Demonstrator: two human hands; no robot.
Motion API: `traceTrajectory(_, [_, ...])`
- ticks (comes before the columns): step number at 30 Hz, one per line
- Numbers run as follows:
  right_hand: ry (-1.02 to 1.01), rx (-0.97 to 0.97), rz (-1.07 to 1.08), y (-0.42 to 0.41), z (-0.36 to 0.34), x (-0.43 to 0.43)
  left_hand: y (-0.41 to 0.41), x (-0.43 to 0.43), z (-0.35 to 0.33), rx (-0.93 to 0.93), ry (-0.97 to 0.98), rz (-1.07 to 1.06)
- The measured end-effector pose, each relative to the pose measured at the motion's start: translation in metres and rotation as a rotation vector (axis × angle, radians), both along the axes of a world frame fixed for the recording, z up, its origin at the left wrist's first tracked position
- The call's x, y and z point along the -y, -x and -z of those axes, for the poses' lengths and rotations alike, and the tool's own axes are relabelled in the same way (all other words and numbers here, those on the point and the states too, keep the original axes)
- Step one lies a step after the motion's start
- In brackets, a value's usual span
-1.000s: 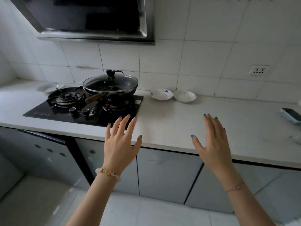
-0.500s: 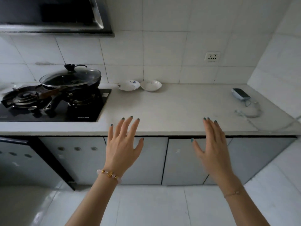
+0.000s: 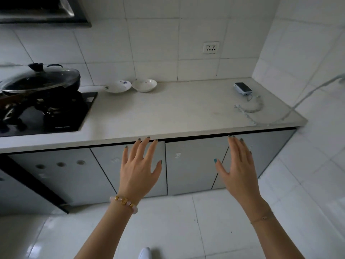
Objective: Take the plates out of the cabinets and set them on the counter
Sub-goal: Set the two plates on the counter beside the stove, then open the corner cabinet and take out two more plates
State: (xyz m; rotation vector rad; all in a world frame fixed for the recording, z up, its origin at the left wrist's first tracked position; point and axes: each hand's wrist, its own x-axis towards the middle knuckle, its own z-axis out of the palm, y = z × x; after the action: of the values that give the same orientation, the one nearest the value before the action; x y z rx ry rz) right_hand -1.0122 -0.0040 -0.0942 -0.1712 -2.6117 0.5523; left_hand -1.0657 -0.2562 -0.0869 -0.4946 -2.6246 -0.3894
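left hand (image 3: 139,171) spread, holding nothing; right hand (image 3: 237,165) spread, holding nothing | two shallow white plates (image 3: 117,86) far on pale matte desk (image 3: 168,113) | glossy grey cabinets (image 3: 188,165) shut; lidded black wok (image 3: 40,81) left

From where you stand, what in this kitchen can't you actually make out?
Head view only:
- Cabinet doors are shut, so their contents, plates included, are hidden.
- Stove and lidded pan: cut off by the left edge and blurred.
- Range hood: cropped by the top edge.
- Small device on the counter: too small to identify.
- Whether the left hand or right hand touches a door: unclear.
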Motion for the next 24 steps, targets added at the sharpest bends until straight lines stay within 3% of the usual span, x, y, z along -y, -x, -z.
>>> traceTrajectory(8, [0.012, 0.081, 0.022, 0.006, 0.019, -0.013, 0.012, -0.015, 0.012, 0.036, 0.017, 0.013])
traceTrajectory(15, [0.008, 0.161, -0.053, 0.06, 0.04, 0.002, 0.056, -0.005, 0.021, 0.068, 0.022, -0.021])
traceTrajectory(18, [0.244, 0.216, -0.077, 0.094, 0.063, 0.01, 0.082, -0.001, 0.03, 0.091, 0.027, -0.028])
traceTrajectory(24, [1.098, 0.523, 0.126, 0.184, 0.115, 0.023, 0.145, 0.008, 0.044, 0.156, 0.05, -0.034])
